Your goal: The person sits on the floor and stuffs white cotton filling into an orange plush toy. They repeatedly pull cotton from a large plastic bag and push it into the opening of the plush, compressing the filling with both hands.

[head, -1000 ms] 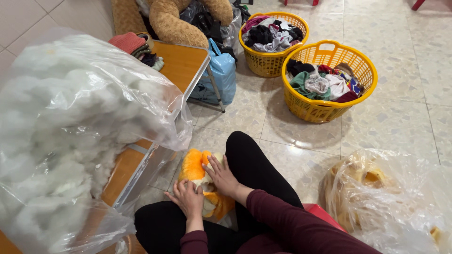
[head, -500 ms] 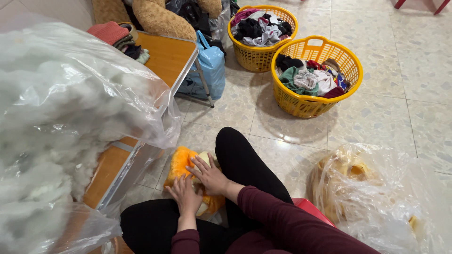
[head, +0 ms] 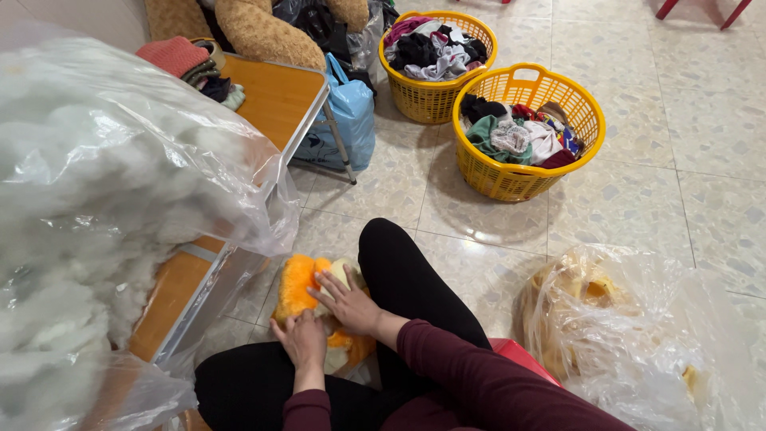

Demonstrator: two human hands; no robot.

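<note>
While the person sits on the tiled floor (head: pixel 638 207) with black-clad legs folded, both hands rest on an orange and cream plush toy (head: pixel 302 286) wedged between the knees. Its long axis runs roughly from the lap away toward the upper left, with the orange fuzzy end farthest from the body. The left hand (head: pixel 303 342) sits at the near end, fingers curled down and pressing into the fabric; whether it actually pinches anything I cannot tell. The right hand (head: pixel 347 302) lies a little farther along, fingers spread nearly flat across the cream part, palm down, gripping nothing that shows. So the right hand is nearer the toy's middle, the left nearer the person.

Just to the left stands a large clear bag of white stuffing (head: pixel 104 207), leaning by a low orange folding table (head: pixel 279 96). A crumpled plastic bag (head: pixel 630 335) lies to the right. Well apart, across the floor, sit two yellow laundry baskets (head: pixel 511 179) full of mixed clothes.
</note>
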